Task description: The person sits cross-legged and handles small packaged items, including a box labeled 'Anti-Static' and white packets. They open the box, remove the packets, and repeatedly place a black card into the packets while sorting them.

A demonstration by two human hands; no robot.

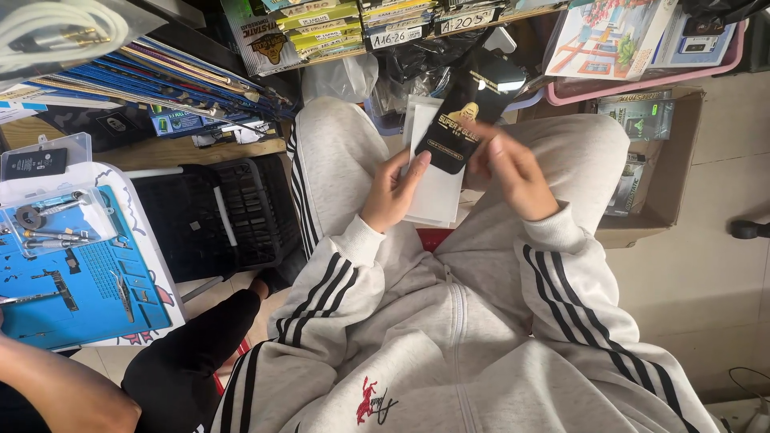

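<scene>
Head view looks down on grey-trousered knees, with a cardboard box at the right and a black crate at the left. Over the lap, the left hand pinches a white card and a black packet at their lower edge, fingers curled shut on them. The right hand grips the packet's side (likely steadying it). A blue mat with small tools lies far left, beside another person's arm.

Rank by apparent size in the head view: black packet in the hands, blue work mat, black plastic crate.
1. Blue work mat and black plastic crate: alike, no ranking.
2. Black packet, smallest, though nearer the camera.
</scene>
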